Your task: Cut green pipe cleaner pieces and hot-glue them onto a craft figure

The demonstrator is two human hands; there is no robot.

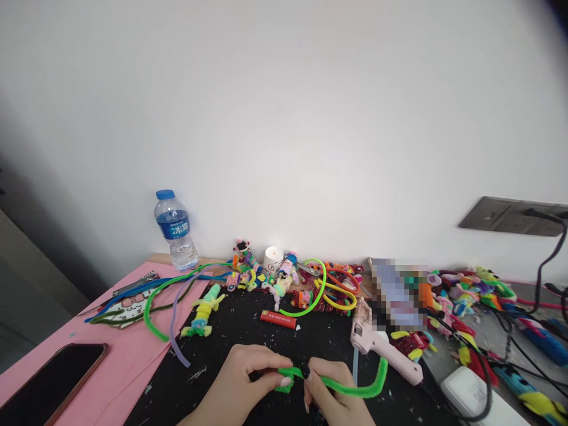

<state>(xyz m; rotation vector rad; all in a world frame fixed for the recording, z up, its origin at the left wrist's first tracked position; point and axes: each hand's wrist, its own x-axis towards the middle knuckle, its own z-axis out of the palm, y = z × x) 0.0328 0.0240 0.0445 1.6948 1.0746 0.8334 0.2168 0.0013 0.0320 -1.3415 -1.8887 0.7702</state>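
A bright green pipe cleaner (355,390) runs between my two hands at the front of the black mat. My left hand (248,378) pinches its bent, folded end between thumb and fingers. Close beside it, my right hand (331,384) grips the same strand, and the free end passes out to the right and bends upward. Beyond my hands lies a red lighter (278,319). A pink glue gun (381,343) rests on its side to the right. A yellow and green pipe-cleaner figure (205,312) lies to the left.
A water bottle (175,231) stands by the wall. Loose pipe cleaners (177,296) and a phone (55,384) lie on the pink sheet (119,367). Several figures, a white paper cup (273,260) and a propped phone (394,293) line the back. Black cables (488,384) and a white charger (465,390) are at right.
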